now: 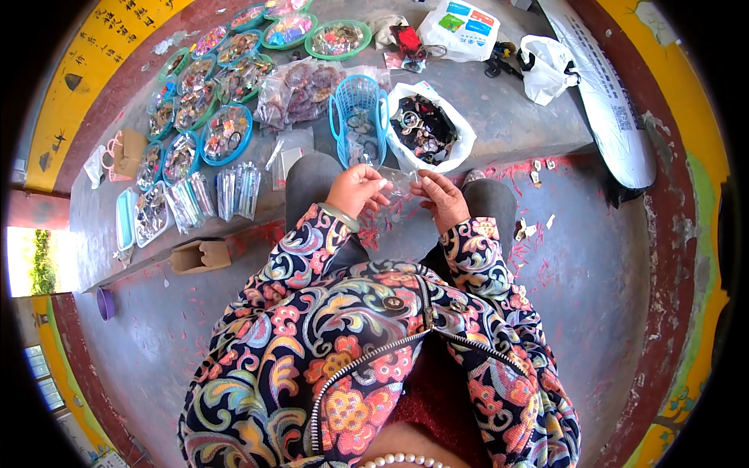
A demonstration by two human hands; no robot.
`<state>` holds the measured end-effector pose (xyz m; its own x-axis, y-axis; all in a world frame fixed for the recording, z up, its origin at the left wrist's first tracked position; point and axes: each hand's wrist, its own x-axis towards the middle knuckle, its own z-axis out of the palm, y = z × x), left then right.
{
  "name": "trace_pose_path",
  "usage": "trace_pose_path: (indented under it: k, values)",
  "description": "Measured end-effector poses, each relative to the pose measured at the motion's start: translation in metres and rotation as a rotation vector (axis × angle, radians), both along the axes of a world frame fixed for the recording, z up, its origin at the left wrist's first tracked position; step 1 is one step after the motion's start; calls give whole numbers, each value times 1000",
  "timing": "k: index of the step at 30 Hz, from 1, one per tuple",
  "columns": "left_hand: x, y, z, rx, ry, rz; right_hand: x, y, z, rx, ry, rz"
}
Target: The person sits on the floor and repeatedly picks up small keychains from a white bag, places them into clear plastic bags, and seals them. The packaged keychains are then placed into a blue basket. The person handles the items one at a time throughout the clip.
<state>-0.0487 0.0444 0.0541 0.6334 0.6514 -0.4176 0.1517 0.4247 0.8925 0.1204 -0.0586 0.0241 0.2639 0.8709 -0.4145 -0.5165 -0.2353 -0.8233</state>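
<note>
My left hand (357,189) and my right hand (441,198) meet above my knees, both pinching a small clear plastic bag (399,182) stretched between them. Just beyond the hands lies an open white plastic bag (456,148) full of dark hair ties and small ornaments. To its left, a blue plastic basket (358,115) holds a few rings. I wear a colourful patterned jacket with a green bangle on the left wrist.
On the raised concrete ledge (507,117) sit several round trays of colourful trinkets (226,132), packed clear sleeves (234,191), a cardboard box (200,254), white carrier bags (462,30) and a long white sack (608,93). Red scraps litter the floor.
</note>
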Motion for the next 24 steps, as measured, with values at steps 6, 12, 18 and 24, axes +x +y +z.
trace_pose_path:
  k: [6, 12, 18, 24]
  values:
    - [-1, -4, 4, -97, -65, -80, -2, 0, -3, -22, 151, 20]
    - [1, -10, 7, -248, -39, -134, -1, -1, -10, 0, 49, -15]
    - [-1, -6, 2, -480, -55, -84, -5, -1, -4, 31, -104, 5]
    - [-3, -7, 4, -507, -102, -32, -7, 0, -3, 31, -97, -55]
